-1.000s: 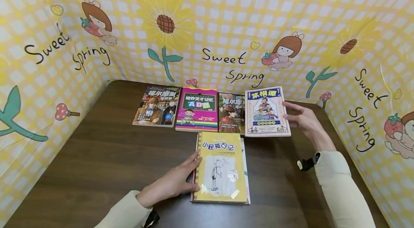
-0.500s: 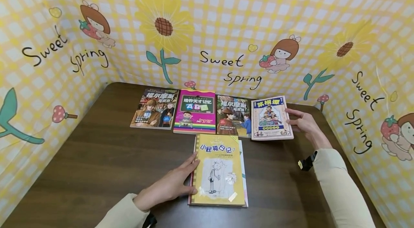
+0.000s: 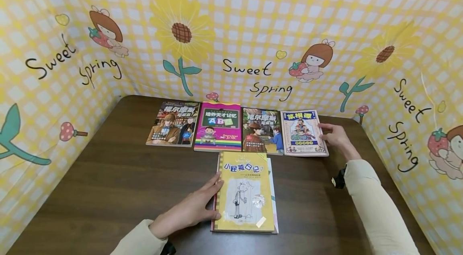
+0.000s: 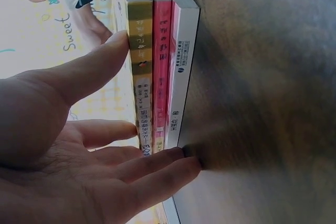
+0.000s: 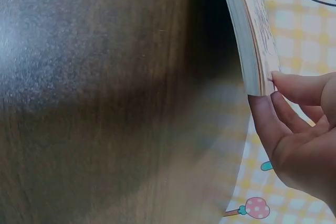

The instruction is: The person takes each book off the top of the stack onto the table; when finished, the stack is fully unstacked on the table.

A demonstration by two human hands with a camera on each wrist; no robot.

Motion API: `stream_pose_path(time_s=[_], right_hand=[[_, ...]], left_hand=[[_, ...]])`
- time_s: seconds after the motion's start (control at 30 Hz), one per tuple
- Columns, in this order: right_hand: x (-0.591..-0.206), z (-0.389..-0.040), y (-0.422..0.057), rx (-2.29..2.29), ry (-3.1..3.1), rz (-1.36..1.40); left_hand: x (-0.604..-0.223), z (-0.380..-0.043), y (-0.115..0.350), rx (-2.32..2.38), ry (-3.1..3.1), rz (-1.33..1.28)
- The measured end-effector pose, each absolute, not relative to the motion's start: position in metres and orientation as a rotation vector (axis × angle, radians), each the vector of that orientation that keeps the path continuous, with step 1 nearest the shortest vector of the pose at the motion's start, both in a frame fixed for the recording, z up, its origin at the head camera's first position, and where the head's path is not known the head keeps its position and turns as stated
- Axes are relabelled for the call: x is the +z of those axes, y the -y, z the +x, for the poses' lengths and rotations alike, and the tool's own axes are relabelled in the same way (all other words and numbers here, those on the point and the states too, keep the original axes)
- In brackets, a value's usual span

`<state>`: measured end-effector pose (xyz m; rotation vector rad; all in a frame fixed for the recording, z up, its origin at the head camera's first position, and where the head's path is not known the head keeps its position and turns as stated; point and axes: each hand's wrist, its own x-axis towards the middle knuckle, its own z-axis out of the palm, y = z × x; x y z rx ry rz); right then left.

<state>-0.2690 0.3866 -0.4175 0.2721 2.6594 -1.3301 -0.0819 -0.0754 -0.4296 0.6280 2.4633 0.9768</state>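
Observation:
My right hand [image 3: 337,138] pinches the right edge of a cream and blue paperback book [image 3: 303,136], which stands at the right end of a row at the table's back. In the right wrist view, thumb and fingers grip the corner of its pages [image 5: 244,35], and a dark shadow lies beside it. Nearer me is a stack topped by a yellow book [image 3: 244,192] with a cartoon figure. My left hand [image 3: 186,211] rests at its left side with loosely spread fingers. In the left wrist view, the fingertips touch the yellow, red [image 4: 162,56] and white [image 4: 182,72] spines.
Along the back lie a detective-cover book [image 3: 173,124], a pink ABC book [image 3: 218,126] and another detective-cover book [image 3: 262,130]. A yellow checked cloth [image 3: 231,26] walls the wooden table [image 3: 108,190] at the back and sides.
My right hand has moved the cream and blue book rightward and down, uncovering more of the detective-cover book beside it. My left hand has stayed by the stack.

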Motion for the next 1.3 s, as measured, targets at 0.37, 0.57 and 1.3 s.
stream_pose_path(time_s=[0.37,0.57,1.3], right_hand=[[-0.429,-0.271,-0.385,-1.104,-2.865,0.223],[-0.436,-0.27,-0.38,-1.035,-2.932,0.199],[-0.439,-0.262,-0.372,-1.086,-2.963,0.258]], left_hand=[[-0.429,-0.081,0.075,0.977,-2.467,0.624],[-0.43,-0.08,0.075,0.972,-2.468,0.634],[-0.431,-0.08,0.074,0.971,-2.468,0.615]])
